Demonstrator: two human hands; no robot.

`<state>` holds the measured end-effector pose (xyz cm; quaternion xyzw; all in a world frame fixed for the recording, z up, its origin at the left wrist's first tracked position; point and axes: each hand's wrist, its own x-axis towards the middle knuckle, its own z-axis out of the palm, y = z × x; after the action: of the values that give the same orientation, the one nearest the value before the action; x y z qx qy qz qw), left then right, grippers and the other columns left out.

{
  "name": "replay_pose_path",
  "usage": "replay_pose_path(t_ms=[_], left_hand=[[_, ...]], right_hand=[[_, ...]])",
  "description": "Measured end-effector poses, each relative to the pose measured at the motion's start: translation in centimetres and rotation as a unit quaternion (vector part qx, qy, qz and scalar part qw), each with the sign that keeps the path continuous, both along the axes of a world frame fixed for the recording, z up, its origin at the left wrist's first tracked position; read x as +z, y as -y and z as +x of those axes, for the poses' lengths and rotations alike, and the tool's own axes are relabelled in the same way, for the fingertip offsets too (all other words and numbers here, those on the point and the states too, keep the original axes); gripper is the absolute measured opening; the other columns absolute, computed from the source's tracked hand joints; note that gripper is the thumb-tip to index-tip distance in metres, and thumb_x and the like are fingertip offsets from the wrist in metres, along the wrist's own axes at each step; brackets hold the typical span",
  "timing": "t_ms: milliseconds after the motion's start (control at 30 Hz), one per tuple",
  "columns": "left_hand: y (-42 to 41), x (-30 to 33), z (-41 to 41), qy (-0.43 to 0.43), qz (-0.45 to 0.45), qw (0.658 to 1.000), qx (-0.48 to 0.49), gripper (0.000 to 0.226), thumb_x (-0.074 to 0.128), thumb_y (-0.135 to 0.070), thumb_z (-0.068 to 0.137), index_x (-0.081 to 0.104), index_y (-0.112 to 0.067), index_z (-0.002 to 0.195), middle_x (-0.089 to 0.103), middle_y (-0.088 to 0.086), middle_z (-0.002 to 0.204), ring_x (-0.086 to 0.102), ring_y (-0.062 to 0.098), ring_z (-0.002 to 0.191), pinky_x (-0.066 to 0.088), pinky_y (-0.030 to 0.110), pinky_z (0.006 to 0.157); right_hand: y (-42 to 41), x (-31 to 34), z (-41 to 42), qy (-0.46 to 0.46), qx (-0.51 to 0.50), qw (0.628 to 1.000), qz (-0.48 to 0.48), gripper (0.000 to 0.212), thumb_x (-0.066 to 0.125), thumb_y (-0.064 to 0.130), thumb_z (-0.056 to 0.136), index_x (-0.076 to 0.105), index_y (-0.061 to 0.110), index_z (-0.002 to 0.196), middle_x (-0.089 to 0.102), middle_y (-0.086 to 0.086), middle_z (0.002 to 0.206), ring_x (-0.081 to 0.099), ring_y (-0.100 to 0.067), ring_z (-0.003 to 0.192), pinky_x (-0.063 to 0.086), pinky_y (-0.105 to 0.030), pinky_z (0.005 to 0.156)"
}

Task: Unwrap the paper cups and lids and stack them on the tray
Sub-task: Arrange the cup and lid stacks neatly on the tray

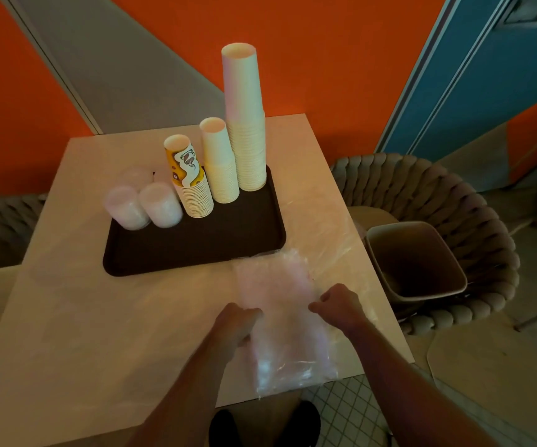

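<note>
Pale table (83, 317): both hands (238, 321) pinch clear wrapper (280, 304) (no legible writing).

**Cups and lids stacked on the tray, wrapper held**

3 upright stacks of paper cups were set along the far side of the dark tray (196, 250): a tall plain stack (246, 124), a shorter plain stack (220, 162) and a printed yellow stack (191, 182). Stacks of translucent lids (160, 204) were placed at their left. A clear plastic wrapper (280, 304) was held above the table, near the tray.
</note>
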<state>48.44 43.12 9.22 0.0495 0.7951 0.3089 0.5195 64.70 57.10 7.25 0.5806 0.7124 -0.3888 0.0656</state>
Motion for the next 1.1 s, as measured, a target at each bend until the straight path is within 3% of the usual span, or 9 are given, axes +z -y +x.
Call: replay_pose_path(t_ms=[100, 200, 300, 400, 467, 567, 667, 833, 1100], left_hand=[[-0.3, 0.4, 0.4, 0.004, 0.015, 1.000, -0.002, 0.016, 0.070, -0.020, 0.090, 0.061, -0.007, 0.092, 0.068, 0.023, 0.101, 0.068, 0.034, 0.091, 0.061, 0.042, 0.082], [-0.3, 1.0, 0.7, 0.002, 0.052, 0.999, -0.014, 0.015, 0.067, -0.018, 0.092, 0.056, -0.010, 0.098, 0.064, 0.018, 0.104, 0.063, 0.033, 0.090, 0.050, 0.037, 0.070], [0.2, 1.8, 0.9, 0.054, 0.104, 0.993, 0.009, 0.015, 0.059, -0.013, 0.099, 0.058, -0.013, 0.114, 0.065, 0.017, 0.115, 0.063, 0.039, 0.107, 0.050, 0.042, 0.081], [0.9, 2.5, 0.8, 0.128, 0.145, 0.980, 0.042, 0.024, 0.054, -0.011, 0.102, 0.056, -0.017, 0.124, 0.067, 0.014, 0.121, 0.065, 0.036, 0.109, 0.053, 0.052, 0.095], [1.2, 2.9, 0.5, 0.157, 0.170, 0.972, 0.048, 0.028, 0.055, -0.011, 0.102, 0.056, -0.022, 0.127, 0.070, 0.013, 0.120, 0.068, 0.036, 0.107, 0.058, 0.053, 0.086], [1.4, 3.5, -0.3, 0.205, 0.217, 0.954, 0.041, 0.034, 0.055, -0.008, 0.100, 0.055, -0.016, 0.134, 0.071, 0.016, 0.121, 0.069, 0.038, 0.109, 0.059, 0.049, 0.080], [1.3, 4.4, -1.0, 0.224, 0.256, 0.940, 0.032, 0.038, 0.056, -0.005, 0.098, 0.053, -0.012, 0.135, 0.070, 0.016, 0.123, 0.068, 0.038, 0.110, 0.059, 0.051, 0.080], [1.1, 5.6, -2.0, 0.204, 0.287, 0.936, 0.016, 0.044, 0.058, 0.000, 0.094, 0.054, -0.017, 0.134, 0.072, 0.008, 0.122, 0.070, 0.034, 0.109, 0.061, 0.048, 0.077], [1.7, 7.9, -4.6, 0.212, 0.283, 0.933, -0.074, 0.056, 0.065, -0.013, 0.086, 0.049, -0.025, 0.139, 0.069, 0.015, 0.126, 0.067, 0.042, 0.111, 0.058, 0.057, 0.086]], right_hand=[[-0.1, 0.2, 0.4, -0.031, -0.029, 0.998, -0.035, 0.020, 0.081, 0.015, 0.080, 0.076, -0.004, 0.085, 0.075, -0.016, 0.080, 0.070, -0.023, 0.072, 0.054, -0.030, 0.064], [-0.3, 0.4, 1.0, -0.081, -0.050, 0.993, -0.073, 0.008, 0.081, 0.010, 0.081, 0.077, 0.003, 0.082, 0.072, -0.010, 0.076, 0.061, -0.015, 0.063, 0.048, -0.026, 0.060], [-0.5, 1.4, 1.9, -0.145, -0.057, 0.981, -0.118, 0.006, 0.074, 0.005, 0.088, 0.072, 0.004, 0.082, 0.065, -0.005, 0.068, 0.057, -0.012, 0.058, 0.047, -0.023, 0.054], [-0.6, 2.9, 2.5, -0.208, -0.051, 0.962, -0.172, 0.008, 0.069, 0.006, 0.094, 0.066, 0.004, 0.087, 0.062, -0.005, 0.067, 0.053, -0.011, 0.056, 0.045, -0.023, 0.056], [-0.7, 3.4, 2.8, -0.252, -0.062, 0.944, -0.202, 0.007, 0.068, 0.009, 0.095, 0.065, 0.003, 0.092, 0.064, -0.009, 0.075, 0.055, -0.015, 0.065, 0.045, -0.029, 0.065], [-0.9, 4.0, 2.9, -0.285, -0.070, 0.932, -0.212, 0.018, 0.067, 0.015, 0.096, 0.066, 0.004, 0.110, 0.073, -0.008, 0.107, 0.067, -0.019, 0.097, 0.049, -0.033, 0.083], [-1.1, 4.5, 2.8, -0.331, -0.085, 0.906, -0.250, 0.010, 0.064, 0.009, 0.097, 0.064, 0.008, 0.107, 0.075, -0.008, 0.105, 0.071, -0.018, 0.094, 0.055, -0.032, 0.081], [-2.0, 5.4, 2.2, -0.361, -0.093, 0.879, -0.297, 0.039, 0.067, 0.007, 0.093, 0.059, 0.015, 0.131, 0.072, -0.015, 0.120, 0.068, -0.033, 0.115, 0.052, -0.055, 0.100], [-3.0, 8.4, 1.2, -0.397, -0.050, 0.880, -0.257, 0.031, 0.062, 0.000, 0.094, 0.069, 0.011, 0.122, 0.073, -0.014, 0.119, 0.070, -0.026, 0.109, 0.060, -0.039, 0.089]])
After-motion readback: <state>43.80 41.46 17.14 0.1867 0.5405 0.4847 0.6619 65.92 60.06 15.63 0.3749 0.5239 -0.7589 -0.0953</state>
